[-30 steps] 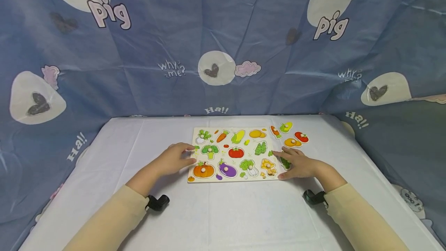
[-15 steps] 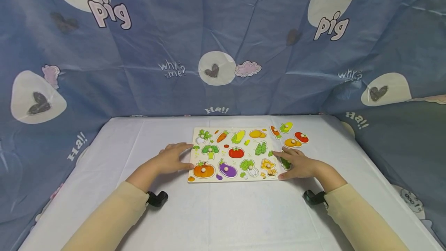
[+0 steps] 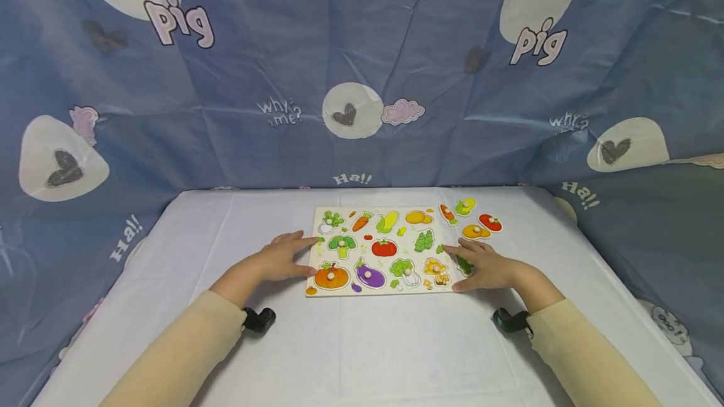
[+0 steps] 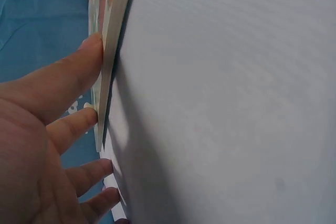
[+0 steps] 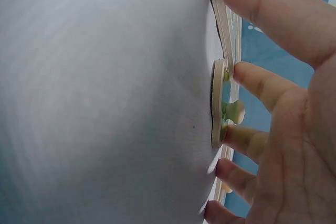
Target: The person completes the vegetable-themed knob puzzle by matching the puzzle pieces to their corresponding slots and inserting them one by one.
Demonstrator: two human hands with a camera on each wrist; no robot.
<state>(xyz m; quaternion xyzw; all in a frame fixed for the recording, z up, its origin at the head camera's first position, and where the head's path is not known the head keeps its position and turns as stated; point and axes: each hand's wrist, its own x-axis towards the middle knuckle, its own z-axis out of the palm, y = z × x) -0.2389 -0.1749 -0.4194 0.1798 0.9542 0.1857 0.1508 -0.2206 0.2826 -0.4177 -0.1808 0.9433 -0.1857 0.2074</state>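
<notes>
A white wooden vegetable puzzle board lies flat on the table. My left hand rests at its left edge, thumb and forefinger spread and touching it; the left wrist view has the thumb on the board's side. At the right edge my right hand lies with fingers spread, thumb and forefinger on the board. Beneath that hand sits a loose green knobbed piece, one fingertip against its end. Knobbed pieces fill some recesses: pumpkin, eggplant, broccoli. The tomato recess shows no knob.
Beyond the right hand lie loose knobbed pieces: a carrot, a corn, a tomato and a potato. The white-covered table meets a blue printed cloth at its back edge.
The left hand's fingers shifted slightly on the board's left edge, with thumb and forefinger spreading wider apart. The right hand, board and loose pieces stay in place.
</notes>
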